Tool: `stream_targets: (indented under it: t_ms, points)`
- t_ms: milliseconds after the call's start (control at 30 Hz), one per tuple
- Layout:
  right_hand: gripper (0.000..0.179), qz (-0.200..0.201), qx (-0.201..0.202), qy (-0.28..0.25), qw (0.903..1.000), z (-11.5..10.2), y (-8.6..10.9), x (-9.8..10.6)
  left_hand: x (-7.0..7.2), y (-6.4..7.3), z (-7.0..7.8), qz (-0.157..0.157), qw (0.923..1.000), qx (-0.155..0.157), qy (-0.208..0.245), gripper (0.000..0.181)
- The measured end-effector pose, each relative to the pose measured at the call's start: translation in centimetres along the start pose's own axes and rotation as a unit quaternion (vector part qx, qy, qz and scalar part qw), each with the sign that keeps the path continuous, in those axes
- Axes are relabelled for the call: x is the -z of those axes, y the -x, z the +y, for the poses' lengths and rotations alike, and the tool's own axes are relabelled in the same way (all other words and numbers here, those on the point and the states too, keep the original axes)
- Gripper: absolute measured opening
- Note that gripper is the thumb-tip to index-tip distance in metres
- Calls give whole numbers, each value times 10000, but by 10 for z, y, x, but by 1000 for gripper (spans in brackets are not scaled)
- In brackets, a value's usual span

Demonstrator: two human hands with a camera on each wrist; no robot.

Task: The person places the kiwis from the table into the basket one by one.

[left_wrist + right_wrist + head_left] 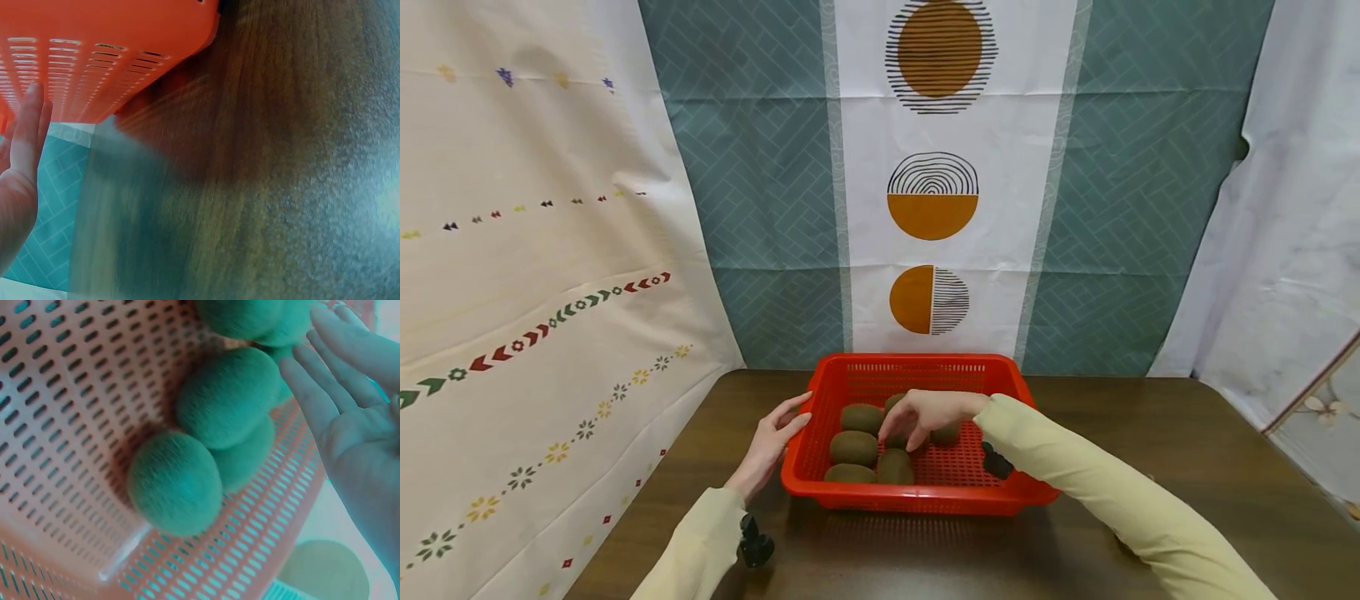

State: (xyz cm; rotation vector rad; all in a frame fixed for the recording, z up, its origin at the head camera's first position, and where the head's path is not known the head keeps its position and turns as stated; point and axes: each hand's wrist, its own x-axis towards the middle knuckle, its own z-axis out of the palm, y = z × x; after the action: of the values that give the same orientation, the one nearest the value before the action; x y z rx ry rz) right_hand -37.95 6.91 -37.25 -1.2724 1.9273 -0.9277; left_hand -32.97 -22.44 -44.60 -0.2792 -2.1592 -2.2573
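Observation:
A red plastic basket point(917, 492) with slotted walls stands on the table and holds several brown fuzzy kiwis point(853, 448), mostly on its left side. At the basket's left rim is my left hand point(772, 439), its fingers and thumb extended. The left wrist view has those fingers straight along the slotted outer wall point(106, 25). Over the kiwis reaches my right hand point(917, 414), fingers pointing down and loosely bent. In the right wrist view its palm is bare and the fingertips come close beside a kiwi point(231, 397); another kiwi point(175, 483) lies near the basket's corner.
Dark brown wood makes up the tabletop point(1150, 450) around the basket. Behind it hangs a green and white cloth point(775, 167) with orange circles. A cream patterned cloth point(550, 250) borders the left side, and a pale marbled one point(1292, 292) the right.

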Motion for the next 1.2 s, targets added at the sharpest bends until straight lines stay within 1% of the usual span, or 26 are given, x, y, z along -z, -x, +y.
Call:
stream_targets:
  t_ms: [100,200,367,533,600,700,867,967,1100,1200]
  points:
    - [35,275,60,37,9996,-5,11,9,0,-1,-1,33,10000,38,-45,46]
    - [33,521,151,-81,9985,-10,27,20,0,-2,-1,44,10000,54,-45,46]
    - [32,994,59,-264,9947,-17,61,37,-1,-2,-1,23,10000,17,-39,46]
    - [33,1360,-52,-659,9885,-17,94,50,-1,0,0,24,10000,31,-50,46]
    - [34,1459,-48,-716,9867,-16,107,55,-1,0,-1,48,10000,24,-44,46]
    - [34,1618,-33,-653,9847,-15,127,60,-1,-1,-1,74,10000,5,-2,45]
    - [33,1785,-90,-574,9822,-6,158,64,0,0,1,7,9999,95,31,46]
    - [33,1804,-101,-743,9807,3,177,64,0,3,6,-95,9998,174,61,48]
    - [33,1698,-176,-922,9810,19,202,61,-4,9,16,-208,9995,236,94,50]
    - [33,1583,-366,-972,9819,30,220,58,-6,11,21,-240,9993,271,74,50]
